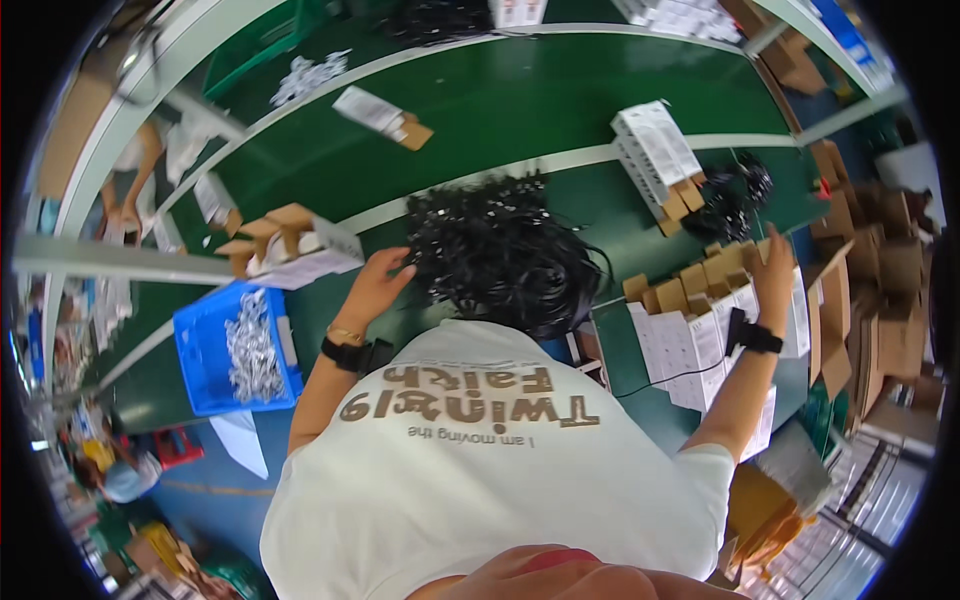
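Note:
A heap of thin, shiny black cables (500, 255) lies on the green bench right in front of me. My left hand (380, 280) is at the heap's left edge, fingers loosely bent and apart, with nothing visible in them. Out to the right, my right hand (773, 275) reaches over a row of white cartons (690, 340) with raised brown flaps. Its fingers are stretched out beside the flaps at the row's far right end, and no held thing shows. Whether it touches a carton, I cannot tell.
A blue bin (185, 365) of silvery-white pieces stands at left, below an open carton (320, 255). White cartons (655, 145) and another black cable bundle (735, 200) lie at the far right. Brown cardboard boxes (900, 260) are stacked beyond. Another person's hand (122, 220) shows far left.

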Motion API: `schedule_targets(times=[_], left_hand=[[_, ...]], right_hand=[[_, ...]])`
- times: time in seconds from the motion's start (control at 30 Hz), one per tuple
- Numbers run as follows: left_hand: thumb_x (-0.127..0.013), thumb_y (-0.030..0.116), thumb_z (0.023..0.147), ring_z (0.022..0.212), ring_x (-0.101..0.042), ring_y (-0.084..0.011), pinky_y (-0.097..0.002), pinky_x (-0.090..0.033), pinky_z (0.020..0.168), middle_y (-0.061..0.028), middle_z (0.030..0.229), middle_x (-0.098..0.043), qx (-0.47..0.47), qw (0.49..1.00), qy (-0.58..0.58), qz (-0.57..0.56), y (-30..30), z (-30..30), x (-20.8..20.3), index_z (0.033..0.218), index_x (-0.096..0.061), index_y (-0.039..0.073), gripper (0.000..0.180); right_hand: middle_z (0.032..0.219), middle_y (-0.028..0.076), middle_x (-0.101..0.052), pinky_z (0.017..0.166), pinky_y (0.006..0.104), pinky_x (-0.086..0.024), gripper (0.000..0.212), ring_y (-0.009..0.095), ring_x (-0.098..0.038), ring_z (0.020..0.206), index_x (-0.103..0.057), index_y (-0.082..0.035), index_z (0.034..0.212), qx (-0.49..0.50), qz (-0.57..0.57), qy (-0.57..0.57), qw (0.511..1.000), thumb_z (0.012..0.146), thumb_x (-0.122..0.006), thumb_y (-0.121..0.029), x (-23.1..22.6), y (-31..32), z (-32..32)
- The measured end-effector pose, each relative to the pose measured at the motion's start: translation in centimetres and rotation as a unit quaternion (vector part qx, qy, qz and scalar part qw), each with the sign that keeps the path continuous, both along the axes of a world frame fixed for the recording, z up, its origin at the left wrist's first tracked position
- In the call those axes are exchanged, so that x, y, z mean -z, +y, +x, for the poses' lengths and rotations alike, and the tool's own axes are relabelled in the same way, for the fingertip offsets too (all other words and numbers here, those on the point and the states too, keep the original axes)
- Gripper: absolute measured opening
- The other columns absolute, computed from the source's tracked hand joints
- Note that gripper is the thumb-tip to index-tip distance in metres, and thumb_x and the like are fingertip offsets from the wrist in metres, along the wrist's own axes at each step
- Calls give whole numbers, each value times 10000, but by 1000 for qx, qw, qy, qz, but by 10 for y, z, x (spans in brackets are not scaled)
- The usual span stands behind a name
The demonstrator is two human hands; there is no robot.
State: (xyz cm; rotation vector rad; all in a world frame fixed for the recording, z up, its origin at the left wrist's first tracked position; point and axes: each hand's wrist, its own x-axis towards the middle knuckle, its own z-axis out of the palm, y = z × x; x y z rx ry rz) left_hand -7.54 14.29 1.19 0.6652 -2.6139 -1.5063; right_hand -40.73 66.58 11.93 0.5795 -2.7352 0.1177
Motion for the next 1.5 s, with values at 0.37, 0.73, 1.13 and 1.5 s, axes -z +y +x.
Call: schedule_targets(times=[0.37,0.73,1.13,1.5], left_hand=[[-623,169,871,994,-580,-176,-287,-472,819,-81,1084,-591,2,1000,31,-4,-17,69,-46,1163,-555,53,322],[-624,136,859,1029,-552,-186,-304,-457,854,-89,1111,-555,60,977,204,-19,-17,30,-104,1200,-522,43,367],[-618,125,862,952,-572,-160,-273,-472,789,-88,1132,-545,114,977,178,20,-17,21,-92,1134,-549,43,293],[-667,147,829,1080,-524,-164,-314,-459,842,-63,1075,-552,138,941,275,139,17,-35,-133,1270,-440,45,506]], right_hand=[[783,99,-586,717,412,-476,185,312,-577,822,-662,-102,882,-351,74,-208,910,700,-641,-71,132,-269,131],[799,119,-583,680,385,-441,82,314,-554,787,-617,-32,834,-441,-182,-100,873,768,-592,10,-58,-340,177],[899,100,-621,786,387,-488,286,314,-596,907,-645,-140,1027,-406,145,-271,861,742,-632,-123,124,-323,175],[954,135,-631,723,309,-471,312,241,-593,809,-626,-35,1039,-504,-213,-170,819,790,-463,58,-100,-378,186]])
